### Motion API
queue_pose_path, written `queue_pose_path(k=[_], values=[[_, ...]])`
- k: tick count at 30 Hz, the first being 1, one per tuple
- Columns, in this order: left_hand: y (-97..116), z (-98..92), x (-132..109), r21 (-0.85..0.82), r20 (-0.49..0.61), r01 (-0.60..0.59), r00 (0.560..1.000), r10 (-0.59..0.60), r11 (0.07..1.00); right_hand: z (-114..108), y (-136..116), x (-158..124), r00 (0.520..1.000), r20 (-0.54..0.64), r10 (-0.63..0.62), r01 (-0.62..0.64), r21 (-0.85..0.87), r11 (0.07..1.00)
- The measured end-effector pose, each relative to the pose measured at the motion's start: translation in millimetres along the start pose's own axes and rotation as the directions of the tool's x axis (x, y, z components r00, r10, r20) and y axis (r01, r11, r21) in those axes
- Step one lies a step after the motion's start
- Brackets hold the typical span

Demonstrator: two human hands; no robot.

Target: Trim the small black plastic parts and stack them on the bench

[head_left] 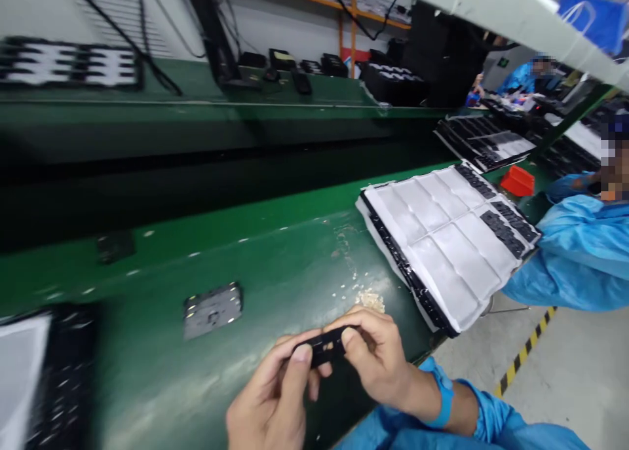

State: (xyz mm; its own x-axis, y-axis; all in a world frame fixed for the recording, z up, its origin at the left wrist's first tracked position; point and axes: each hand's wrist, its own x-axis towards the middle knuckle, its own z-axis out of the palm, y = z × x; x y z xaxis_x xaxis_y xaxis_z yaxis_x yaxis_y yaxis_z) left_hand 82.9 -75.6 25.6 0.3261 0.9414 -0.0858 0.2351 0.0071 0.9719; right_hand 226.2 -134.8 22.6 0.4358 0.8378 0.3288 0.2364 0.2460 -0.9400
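Both my hands hold one small black flat plastic part (325, 346) over the near edge of the green bench (275, 266). My left hand (275, 397) pinches its left end with thumb and fingers. My right hand (376, 358), in a blue sleeve with a blue wrist strap, grips the right end. A grey plate (212, 310) with small holes lies flat on the bench to the left of my hands. To the right, a white blister tray (442, 240) on a stack holds a few black parts along its far edge.
A dark conveyor channel (196, 181) runs across behind the bench. A black tray stack (54, 378) sits at the near left. A person in a blue coat (580, 253) works at the right, near a red bin (517, 181). Crumbs (369, 299) lie just beyond my hands.
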Motion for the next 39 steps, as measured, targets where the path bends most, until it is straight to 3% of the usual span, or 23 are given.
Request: queue_pose_path(k=[6,15,25,28,32,39], values=[[7.3,5.2,-3.7,-0.129,0.030,0.035,0.999,-0.031,0.991,-6.4,5.1,-10.5,0.990,0.123,0.064,-0.072,0.067,0.995],[13.9,9.9,-9.3,-0.214,-0.013,0.024,1.000,-0.027,0.976,-1.5,6.4,-7.0,0.989,0.066,0.135,-0.138,0.055,0.989],[8.9,3.5,-9.6,-0.156,0.062,-0.066,0.995,0.076,0.986,-0.7,6.8,-2.9,0.985,0.014,0.172,-0.172,0.041,0.984],[7.7,3.5,-11.7,-0.165,0.044,-0.020,0.999,0.028,0.986,0.8,5.9,-2.7,0.951,0.028,0.307,-0.308,0.123,0.943],[8.9,-0.4,-8.3,-0.205,0.070,0.081,0.995,-0.068,0.975,-1.9,2.6,-2.6,0.886,0.160,0.434,-0.460,0.202,0.865],[9.2,-11.0,-0.2,-0.217,0.192,0.219,0.965,-0.178,0.951,0.0,-3.9,-0.7,0.894,0.162,0.419,-0.441,0.147,0.885]])
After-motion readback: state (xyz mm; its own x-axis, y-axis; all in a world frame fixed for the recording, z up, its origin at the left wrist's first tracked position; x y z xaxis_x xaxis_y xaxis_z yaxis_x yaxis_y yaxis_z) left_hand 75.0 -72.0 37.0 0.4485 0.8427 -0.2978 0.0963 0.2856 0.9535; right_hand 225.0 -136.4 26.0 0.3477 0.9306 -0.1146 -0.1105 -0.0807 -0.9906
